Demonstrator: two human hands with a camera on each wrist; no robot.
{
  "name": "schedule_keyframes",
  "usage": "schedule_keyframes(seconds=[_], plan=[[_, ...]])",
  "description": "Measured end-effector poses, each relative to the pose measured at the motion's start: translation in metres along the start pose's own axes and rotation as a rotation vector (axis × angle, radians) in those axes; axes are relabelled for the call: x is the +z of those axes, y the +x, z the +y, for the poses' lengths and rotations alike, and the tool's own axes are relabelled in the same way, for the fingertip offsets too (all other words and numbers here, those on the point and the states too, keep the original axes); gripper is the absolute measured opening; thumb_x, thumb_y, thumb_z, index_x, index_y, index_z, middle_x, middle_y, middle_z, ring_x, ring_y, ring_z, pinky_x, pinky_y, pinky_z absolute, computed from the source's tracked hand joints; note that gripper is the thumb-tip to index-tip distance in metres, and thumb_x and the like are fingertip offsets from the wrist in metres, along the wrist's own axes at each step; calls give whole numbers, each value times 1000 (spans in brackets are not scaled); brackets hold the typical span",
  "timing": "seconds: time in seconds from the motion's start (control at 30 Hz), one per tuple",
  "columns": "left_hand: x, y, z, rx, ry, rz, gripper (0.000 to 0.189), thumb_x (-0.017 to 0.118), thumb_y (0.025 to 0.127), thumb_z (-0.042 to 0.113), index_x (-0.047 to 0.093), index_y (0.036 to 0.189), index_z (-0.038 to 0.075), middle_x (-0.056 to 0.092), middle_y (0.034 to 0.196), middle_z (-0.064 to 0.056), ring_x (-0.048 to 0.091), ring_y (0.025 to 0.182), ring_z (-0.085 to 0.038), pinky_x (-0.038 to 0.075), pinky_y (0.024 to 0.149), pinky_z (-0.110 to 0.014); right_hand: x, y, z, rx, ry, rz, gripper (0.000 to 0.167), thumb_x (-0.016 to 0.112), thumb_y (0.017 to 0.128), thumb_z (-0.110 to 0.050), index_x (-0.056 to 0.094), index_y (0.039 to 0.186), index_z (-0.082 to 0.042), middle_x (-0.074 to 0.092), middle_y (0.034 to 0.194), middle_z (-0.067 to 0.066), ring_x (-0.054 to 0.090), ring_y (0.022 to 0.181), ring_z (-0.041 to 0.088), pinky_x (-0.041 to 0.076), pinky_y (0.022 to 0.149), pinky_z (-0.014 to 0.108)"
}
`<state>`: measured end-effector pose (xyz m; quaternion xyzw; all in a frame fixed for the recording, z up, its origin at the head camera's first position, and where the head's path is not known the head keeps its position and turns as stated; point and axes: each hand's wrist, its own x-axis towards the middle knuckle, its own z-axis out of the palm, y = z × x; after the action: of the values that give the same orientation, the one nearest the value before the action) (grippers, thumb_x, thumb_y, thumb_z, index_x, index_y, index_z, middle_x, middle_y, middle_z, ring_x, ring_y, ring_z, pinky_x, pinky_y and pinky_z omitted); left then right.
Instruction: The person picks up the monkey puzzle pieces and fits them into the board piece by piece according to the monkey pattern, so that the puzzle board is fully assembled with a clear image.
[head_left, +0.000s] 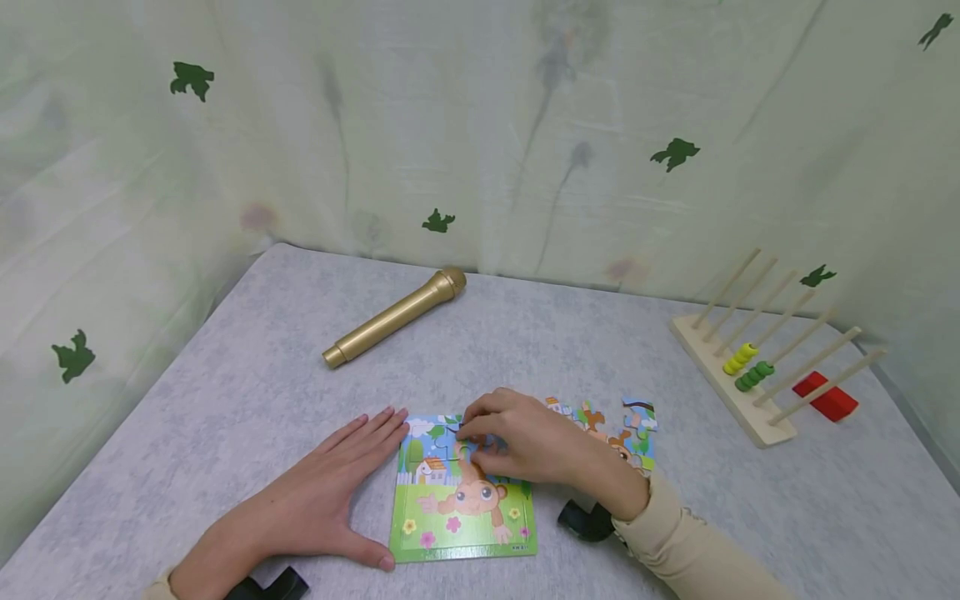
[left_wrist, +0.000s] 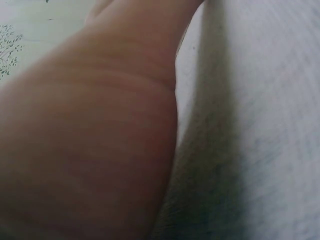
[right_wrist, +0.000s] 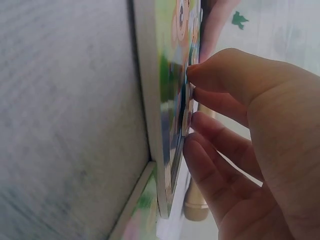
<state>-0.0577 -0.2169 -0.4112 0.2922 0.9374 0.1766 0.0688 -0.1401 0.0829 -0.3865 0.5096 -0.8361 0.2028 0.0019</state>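
A jigsaw puzzle board (head_left: 463,552) with a monkey picture lies on the table, several pieces set in its upper left. My left hand (head_left: 322,492) lies spread along the board's left side, fingertips at the top left corner and thumb by the lower left. Over the board's upper right, my right hand (head_left: 521,437) pinches a puzzle piece (right_wrist: 187,112) between thumb and fingers. In the right wrist view this piece sits against the board's face, partly covered by the fingertips. Loose puzzle pieces (head_left: 640,414) lie right of the board, partly hidden behind the right hand and wrist.
A gold microphone (head_left: 393,319) lies behind the board. At the right stands a wooden peg rack (head_left: 731,383) with yellow beads (head_left: 740,359) and green beads (head_left: 754,376). Beside it is a red block (head_left: 825,397). A patterned curtain (head_left: 480,133) hangs behind the table.
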Motion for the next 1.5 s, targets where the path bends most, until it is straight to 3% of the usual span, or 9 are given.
schedule_keyframes(seconds=[0.73, 1.1, 1.5], plan=[[-3, 1, 0, -5, -15, -4, 135, 65, 66, 92, 22, 166, 12, 16, 173, -3, 16, 160, -24, -11, 123, -13, 1, 0, -1, 38, 38, -42, 23, 71, 98, -21, 78, 119, -15, 67, 120, -1, 59, 99, 10, 53, 80, 18], [-1, -2, 0, 15, -7, 32, 135, 65, 66, 92, 24, 165, 10, 19, 173, -4, 18, 159, -26, -10, 124, -13, -1, -2, 0, 8, 33, -54, 28, 72, 98, -22, 75, 124, -13, 67, 123, 0, 59, 102, 10, 54, 86, 19], [1, -2, -2, 48, 19, 56, 133, 64, 68, 92, 25, 164, 8, 22, 172, -7, 21, 158, -28, -10, 124, -13, -18, -8, 2, 3, 53, 33, 32, 73, 97, -22, 72, 128, -13, 67, 123, -3, 61, 108, 10, 57, 88, 23]])
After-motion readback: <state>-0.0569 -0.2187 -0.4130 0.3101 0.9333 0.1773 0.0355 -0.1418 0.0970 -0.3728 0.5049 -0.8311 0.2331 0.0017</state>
